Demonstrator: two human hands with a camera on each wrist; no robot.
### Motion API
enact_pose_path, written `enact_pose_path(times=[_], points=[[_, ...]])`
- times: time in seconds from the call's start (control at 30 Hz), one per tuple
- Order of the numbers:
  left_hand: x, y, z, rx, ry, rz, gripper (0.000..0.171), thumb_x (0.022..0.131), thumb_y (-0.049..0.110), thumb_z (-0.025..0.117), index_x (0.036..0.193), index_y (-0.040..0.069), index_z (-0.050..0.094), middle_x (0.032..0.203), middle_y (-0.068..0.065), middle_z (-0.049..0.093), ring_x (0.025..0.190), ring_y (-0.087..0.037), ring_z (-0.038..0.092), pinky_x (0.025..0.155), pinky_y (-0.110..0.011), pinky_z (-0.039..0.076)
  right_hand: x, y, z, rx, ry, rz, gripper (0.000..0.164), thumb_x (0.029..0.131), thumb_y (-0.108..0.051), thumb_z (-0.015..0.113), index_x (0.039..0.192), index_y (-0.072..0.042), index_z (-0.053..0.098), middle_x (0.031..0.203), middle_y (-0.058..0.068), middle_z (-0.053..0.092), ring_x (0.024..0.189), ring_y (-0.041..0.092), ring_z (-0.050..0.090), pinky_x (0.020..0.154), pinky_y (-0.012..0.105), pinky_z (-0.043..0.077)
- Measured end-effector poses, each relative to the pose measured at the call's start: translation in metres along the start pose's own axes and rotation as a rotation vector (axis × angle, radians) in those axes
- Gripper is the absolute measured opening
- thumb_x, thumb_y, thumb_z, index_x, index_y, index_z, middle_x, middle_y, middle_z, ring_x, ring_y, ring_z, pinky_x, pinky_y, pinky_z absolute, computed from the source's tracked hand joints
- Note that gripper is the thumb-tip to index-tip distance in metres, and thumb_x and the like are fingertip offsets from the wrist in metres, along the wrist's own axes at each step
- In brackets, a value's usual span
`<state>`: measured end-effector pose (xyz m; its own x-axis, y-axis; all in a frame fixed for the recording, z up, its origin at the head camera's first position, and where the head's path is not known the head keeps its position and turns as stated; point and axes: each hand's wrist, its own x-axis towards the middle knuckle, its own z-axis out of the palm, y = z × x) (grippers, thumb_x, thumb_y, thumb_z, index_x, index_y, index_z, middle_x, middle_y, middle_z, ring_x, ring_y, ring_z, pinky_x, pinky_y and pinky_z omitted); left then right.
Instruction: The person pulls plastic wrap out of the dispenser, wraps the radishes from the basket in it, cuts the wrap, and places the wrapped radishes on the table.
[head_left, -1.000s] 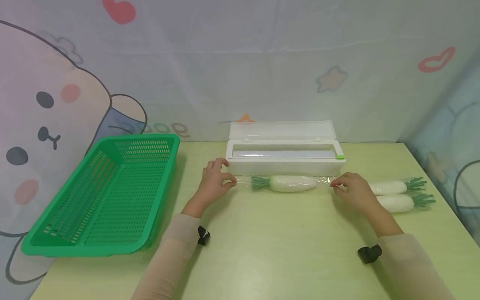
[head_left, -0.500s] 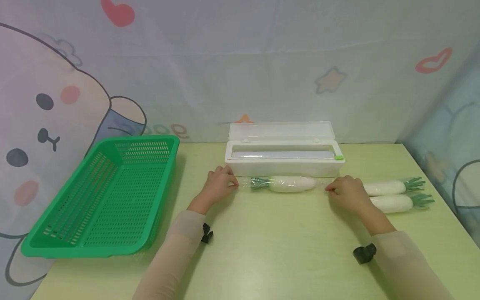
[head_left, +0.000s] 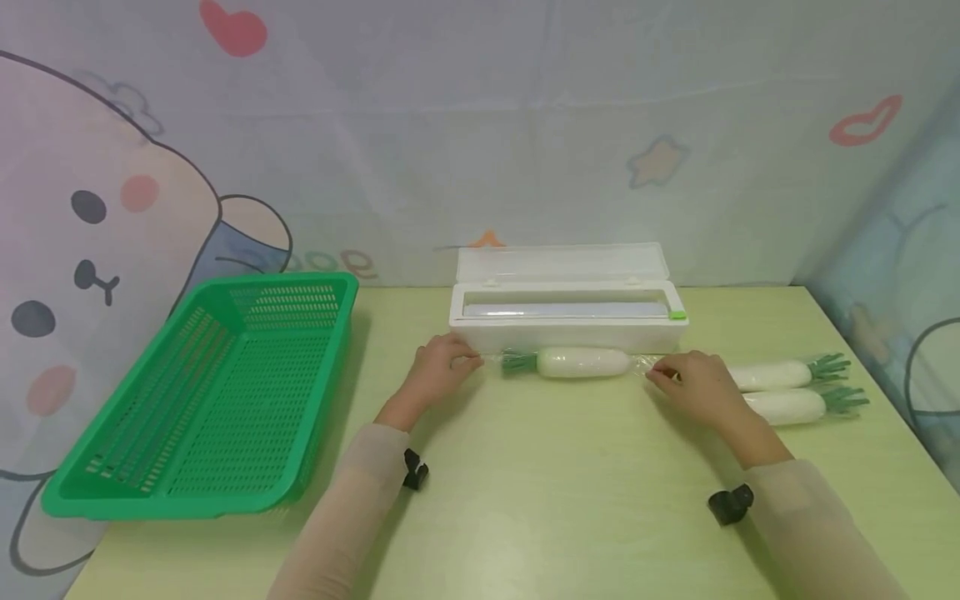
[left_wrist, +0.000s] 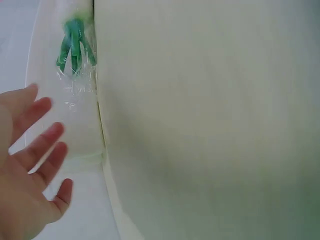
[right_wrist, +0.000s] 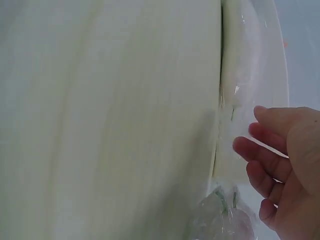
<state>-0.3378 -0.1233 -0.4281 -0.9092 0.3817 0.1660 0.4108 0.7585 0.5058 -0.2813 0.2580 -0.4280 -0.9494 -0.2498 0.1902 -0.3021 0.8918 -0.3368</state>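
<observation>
A white radish with green leaf stubs, wrapped in clear cling film, lies sideways along the front of a white cling film dispenser. At the leafy end, my left hand pinches the gathered tail of film between thumb and fingertips. My right hand does likewise with the film tail past the radish's tip. The left wrist view shows the leaf stubs under shiny film, the other fingers spread apart. In the right wrist view, the radish's tapered end points toward the thumb.
Two more wrapped radishes lie side by side at the right, partly behind my right hand. A green plastic basket stands at the left. Behind the radish, the dispenser's lid is raised, with a green slider on its right end.
Both hands have come slightly inward, toward the radish's ends. The radish has rolled a little away, closer to the dispenser, and its leaves have turned.
</observation>
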Motion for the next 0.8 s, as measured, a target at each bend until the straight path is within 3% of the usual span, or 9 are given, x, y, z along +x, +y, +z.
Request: enact_pose_path(times=[0.13,0.27,0.43,0.5,0.63,0.8], points=[[0.0,0.001,-0.001,-0.025,0.061,0.049,0.026,0.092,0.023,0.065,0.111,0.006,0.071,0.12,-0.008,0.063,0.11,-0.03,0.055,0.088,-0.05,0.038,0.004,0.0,-0.005,0.01,0.028,0.012,0.029,0.095,-0.025,0.061,0.105,0.0,0.069,0.091,0.013,0.068,0.079,0.029,0.06,0.073,0.049,0.045],[0.004,0.003,0.002,0.053,0.025,0.057,0.033,0.093,0.026,0.064,0.119,0.006,0.068,0.127,-0.01,0.061,0.117,-0.03,0.053,0.091,-0.052,0.039,0.012,0.0,-0.008,0.03,0.008,0.046,0.04,0.096,-0.029,0.06,0.118,0.004,0.063,0.11,0.023,0.065,0.092,0.038,0.06,0.081,0.054,0.045],[0.013,0.009,0.009,0.085,-0.047,0.049,0.037,0.088,0.023,0.069,0.12,0.005,0.067,0.123,-0.01,0.064,0.121,-0.028,0.053,0.094,-0.056,0.038,0.024,0.003,-0.008,0.067,-0.125,0.085,0.05,0.094,-0.034,0.062,0.125,0.005,0.059,0.12,0.027,0.062,0.107,0.046,0.058,0.087,0.058,0.045],[0.015,0.011,0.011,0.117,-0.086,0.06,0.032,0.085,0.021,0.073,0.112,0.006,0.069,0.113,-0.008,0.068,0.112,-0.027,0.057,0.091,-0.055,0.039,0.028,0.003,-0.007,0.07,-0.17,0.087,0.047,0.092,-0.033,0.064,0.12,0.004,0.062,0.118,0.027,0.063,0.107,0.046,0.058,0.087,0.058,0.045],[0.02,0.014,0.014,0.197,-0.128,0.085,0.013,0.081,0.015,0.074,0.081,0.01,0.063,0.082,-0.003,0.064,0.084,-0.023,0.057,0.08,-0.05,0.043,0.033,0.004,-0.003,0.082,-0.205,0.07,0.036,0.089,-0.027,0.069,0.108,0.004,0.066,0.105,0.023,0.068,0.098,0.042,0.061,0.082,0.055,0.047],[0.023,0.017,0.017,0.24,-0.095,0.105,0.03,0.087,0.008,0.067,0.064,0.014,0.049,0.067,-0.002,0.055,0.068,-0.019,0.047,0.074,-0.045,0.044,0.034,0.006,0.003,0.063,-0.194,0.034,0.028,0.089,-0.019,0.066,0.101,0.005,0.068,0.094,0.018,0.07,0.088,0.037,0.064,0.078,0.052,0.049]])
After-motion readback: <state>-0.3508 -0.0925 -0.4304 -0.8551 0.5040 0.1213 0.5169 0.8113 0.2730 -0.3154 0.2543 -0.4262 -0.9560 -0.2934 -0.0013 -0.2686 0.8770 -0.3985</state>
